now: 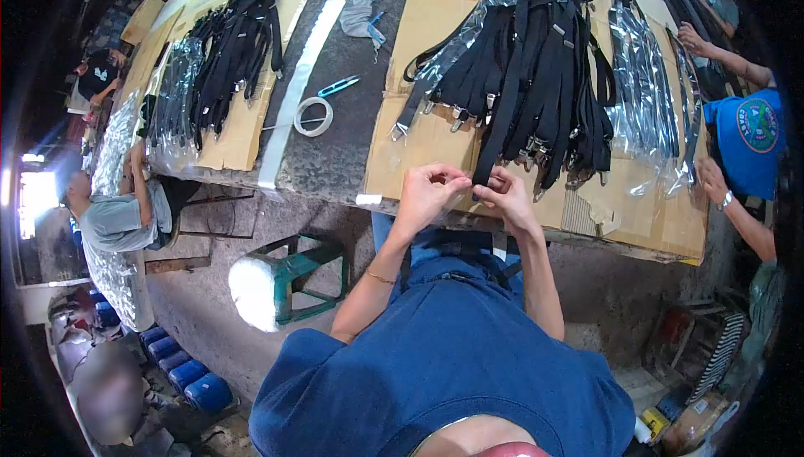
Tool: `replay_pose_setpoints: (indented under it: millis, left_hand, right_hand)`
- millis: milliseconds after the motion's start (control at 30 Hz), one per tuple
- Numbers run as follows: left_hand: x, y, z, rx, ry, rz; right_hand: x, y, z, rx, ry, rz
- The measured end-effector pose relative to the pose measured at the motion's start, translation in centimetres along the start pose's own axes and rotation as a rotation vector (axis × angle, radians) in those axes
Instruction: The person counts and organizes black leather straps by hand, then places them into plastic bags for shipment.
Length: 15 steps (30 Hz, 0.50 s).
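A large bundle of black suspenders with metal clips lies on the cardboard-covered table in front of me. One black strap hangs from it toward my body, its lower end at the table's front edge. My right hand is closed on that strap end between thumb and fingers. Close beside it on the left, my left hand is pinched, its fingertips just short of the strap; what it holds, if anything, is too small to make out. Suspenders in clear plastic sleeves lie to the right of the bundle.
Left on the table are a tape roll, blue thread snips, a white strip, a grey cloth and another suspender pile. A green stool stands below. Co-workers sit left and stand right.
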<state>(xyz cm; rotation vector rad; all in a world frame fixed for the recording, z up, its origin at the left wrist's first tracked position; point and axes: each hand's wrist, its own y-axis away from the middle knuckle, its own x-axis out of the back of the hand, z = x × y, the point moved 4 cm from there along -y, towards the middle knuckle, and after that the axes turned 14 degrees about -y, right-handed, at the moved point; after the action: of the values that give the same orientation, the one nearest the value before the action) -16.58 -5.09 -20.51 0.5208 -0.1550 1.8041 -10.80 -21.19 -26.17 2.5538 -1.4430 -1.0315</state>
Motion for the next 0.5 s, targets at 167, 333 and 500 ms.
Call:
replay_pose_setpoints:
  millis: [167, 333, 500]
  left_hand:
    - [-0.4, -0.1, -0.8, -0.017, 0.092, -0.086]
    - [-0.4, 0.1, -1.0, 0.032, 0.023, -0.129]
    - [-0.8, 0.5, -1.5, 0.060, -0.079, -0.249]
  right_hand:
    - [0.1, 0.2, -0.1, -0.158, -0.467, -0.158]
    - [0.0, 0.2, 0.6, -0.130, -0.450, -0.198]
    - [-0.2, 0.9, -1.3, -0.032, -0.093, -0.040]
